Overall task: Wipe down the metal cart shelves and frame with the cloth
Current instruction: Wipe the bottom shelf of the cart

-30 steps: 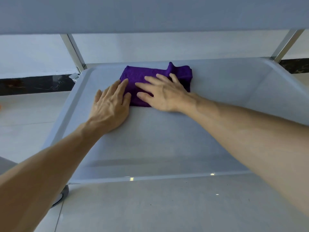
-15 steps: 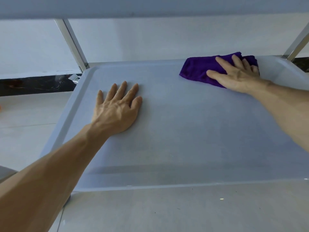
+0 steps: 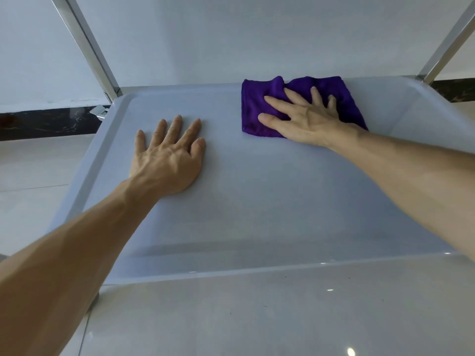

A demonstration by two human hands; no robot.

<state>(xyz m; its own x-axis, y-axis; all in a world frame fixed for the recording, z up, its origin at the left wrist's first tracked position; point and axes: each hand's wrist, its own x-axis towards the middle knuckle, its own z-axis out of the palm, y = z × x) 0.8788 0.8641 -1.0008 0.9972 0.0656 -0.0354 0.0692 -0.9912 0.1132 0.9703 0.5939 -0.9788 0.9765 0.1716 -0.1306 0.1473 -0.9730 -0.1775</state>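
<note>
I see my right hand (image 3: 307, 119), fingers spread straight, pressing the purple cloth (image 3: 259, 109) flat; left hand (image 3: 167, 160) rests splayed on the shelf (image 3: 257, 201), grasping nothing.

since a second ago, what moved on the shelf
The right hand slid the purple cloth from beside the left hand out to the shelf's far right, then partway back. The left hand stayed flat on the shelf, no longer touching the cloth.
</note>
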